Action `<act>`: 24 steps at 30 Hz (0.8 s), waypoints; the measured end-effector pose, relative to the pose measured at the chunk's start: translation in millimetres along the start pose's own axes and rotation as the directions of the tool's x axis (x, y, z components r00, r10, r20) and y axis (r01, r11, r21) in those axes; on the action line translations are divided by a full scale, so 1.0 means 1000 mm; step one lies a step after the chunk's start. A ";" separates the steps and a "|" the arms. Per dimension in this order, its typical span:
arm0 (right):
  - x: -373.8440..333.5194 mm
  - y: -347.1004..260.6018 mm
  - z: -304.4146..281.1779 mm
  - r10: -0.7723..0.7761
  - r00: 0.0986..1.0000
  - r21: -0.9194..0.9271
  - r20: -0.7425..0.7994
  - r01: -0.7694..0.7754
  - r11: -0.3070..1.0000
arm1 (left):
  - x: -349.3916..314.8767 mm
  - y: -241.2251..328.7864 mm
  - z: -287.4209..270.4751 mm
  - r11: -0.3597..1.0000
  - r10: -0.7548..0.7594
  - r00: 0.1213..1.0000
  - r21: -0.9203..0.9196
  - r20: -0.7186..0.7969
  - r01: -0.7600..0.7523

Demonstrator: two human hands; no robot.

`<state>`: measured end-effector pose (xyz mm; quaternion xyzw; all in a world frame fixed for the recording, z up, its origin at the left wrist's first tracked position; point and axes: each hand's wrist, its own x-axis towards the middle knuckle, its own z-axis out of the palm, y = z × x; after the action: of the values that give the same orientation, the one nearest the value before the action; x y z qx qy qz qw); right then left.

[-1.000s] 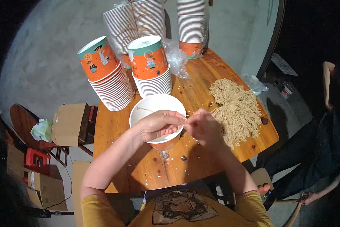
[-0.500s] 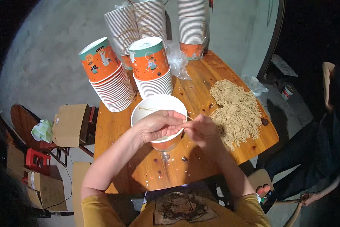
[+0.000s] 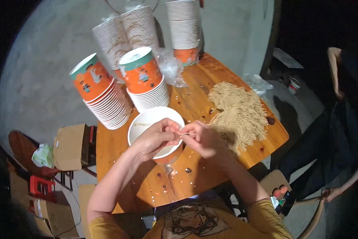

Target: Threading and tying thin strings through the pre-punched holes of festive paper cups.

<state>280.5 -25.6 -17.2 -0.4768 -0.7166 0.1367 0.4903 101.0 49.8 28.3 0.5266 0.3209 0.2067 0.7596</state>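
An open paper bucket [image 3: 173,149], white inside and orange outside, stands upright on the wooden table in front of me. My left hand [image 3: 159,137] is over its mouth and right rim, thumb and fingers pinched on a thin tan cord [image 3: 185,133]. Close beside it, just right of the rim, my right hand [image 3: 199,137] pinches the same cord, fingertips nearly touching the left ones. Part of a cord also shows against the bucket's inner wall. The fingers hide most of the cord and exactly how it runs.
A heap of tan cords [image 3: 240,115] lies to the right on the table [image 3: 191,179]. Behind the bucket stand nested bucket stacks [image 3: 141,75], with taller wrapped stacks [image 3: 183,24] farther back. Cardboard boxes [image 3: 71,147] and a red stool [image 3: 42,187] are left. A person [image 3: 326,135] is at right.
The whole view has shifted and tilted a little. My right fingers have turned and come up level with the left fingertips, with a short bit of cord now showing between them.
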 end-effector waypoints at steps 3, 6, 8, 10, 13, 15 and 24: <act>0.002 -0.008 0.001 0.129 0.991 0.028 -0.029 -0.128 0.991 | -0.001 -0.001 0.002 0.991 0.091 0.996 0.101 0.003 -0.091; 0.004 -0.009 0.002 0.151 0.988 0.041 -0.029 -0.150 0.988 | -0.001 0.000 0.005 0.966 0.148 0.989 0.217 -0.013 -0.142; 0.005 -0.009 0.002 0.170 0.985 0.058 -0.033 -0.168 0.984 | -0.001 -0.001 0.002 0.919 0.193 0.981 0.343 0.036 -0.193; 0.007 -0.013 0.001 0.179 0.984 0.071 -0.021 -0.177 0.982 | -0.003 0.000 -0.003 0.900 0.210 0.976 0.381 0.051 -0.213; 0.007 -0.015 0.003 0.209 0.978 0.081 -0.016 -0.207 0.975 | -0.007 0.003 -0.008 0.849 0.209 0.977 0.490 0.032 -0.198; 0.006 -0.016 0.003 0.231 0.973 0.080 -0.020 -0.228 0.970 | -0.012 0.003 -0.006 0.815 0.193 0.981 0.558 -0.007 -0.156; 0.005 -0.014 0.003 0.207 0.978 0.039 -0.036 -0.206 0.978 | -0.010 -0.005 0.007 0.605 0.338 0.940 0.776 -0.044 -0.181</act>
<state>269.7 -27.3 -6.6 -0.5427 -0.6510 0.1898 0.4957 98.5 36.8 27.5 0.8156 0.3669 0.2091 0.3955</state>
